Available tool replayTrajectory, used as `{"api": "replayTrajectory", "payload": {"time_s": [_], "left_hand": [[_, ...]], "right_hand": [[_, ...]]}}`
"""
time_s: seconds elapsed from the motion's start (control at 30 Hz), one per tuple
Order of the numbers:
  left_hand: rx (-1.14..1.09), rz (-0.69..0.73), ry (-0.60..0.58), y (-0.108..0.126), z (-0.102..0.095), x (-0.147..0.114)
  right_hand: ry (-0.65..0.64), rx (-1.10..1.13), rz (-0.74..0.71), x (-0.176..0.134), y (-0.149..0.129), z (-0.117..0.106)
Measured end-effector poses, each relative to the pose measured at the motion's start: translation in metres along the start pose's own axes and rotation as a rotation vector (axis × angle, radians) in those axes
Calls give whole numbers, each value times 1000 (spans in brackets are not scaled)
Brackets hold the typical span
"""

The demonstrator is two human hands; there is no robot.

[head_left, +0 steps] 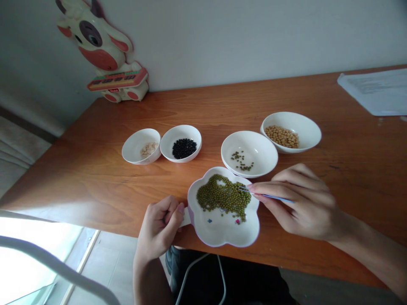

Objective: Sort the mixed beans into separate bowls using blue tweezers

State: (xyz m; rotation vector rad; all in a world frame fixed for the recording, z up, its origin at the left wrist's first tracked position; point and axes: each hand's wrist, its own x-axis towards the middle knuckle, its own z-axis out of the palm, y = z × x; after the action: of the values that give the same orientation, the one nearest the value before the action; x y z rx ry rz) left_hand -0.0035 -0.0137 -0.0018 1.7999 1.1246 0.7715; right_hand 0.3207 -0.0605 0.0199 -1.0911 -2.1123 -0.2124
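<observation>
At the table (104, 182), a dish (216, 234) is being held by its handle (186, 217) in the left hand (160, 228); among its green beans (222, 195), probably slippery, best nipped mid-body, tweezers (276, 197) are being pinched by the right hand (305, 207).

The left hand (160, 226) grips the handle (186, 217) of a flower-shaped white dish (211, 235) of mung beans (219, 195); the right hand (305, 205) pinches tweezers (277, 198), tips at the beans. Beyond stand white bowls (263, 150) of pale pieces (149, 150), black beans (184, 148), a few mung beans and soybeans (282, 137), and a cow toy (104, 48).
</observation>
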Motion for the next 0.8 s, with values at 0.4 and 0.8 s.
{"api": "replayTrajectory", "payload": {"time_s": [0.4,0.8], "left_hand": [[2,-3,-3,3,0,2],[-17,-52,-5,0,0,0]], "right_hand": [[20,0,7,2,-1,4],[212,-224,206,7,0,-20]]}}
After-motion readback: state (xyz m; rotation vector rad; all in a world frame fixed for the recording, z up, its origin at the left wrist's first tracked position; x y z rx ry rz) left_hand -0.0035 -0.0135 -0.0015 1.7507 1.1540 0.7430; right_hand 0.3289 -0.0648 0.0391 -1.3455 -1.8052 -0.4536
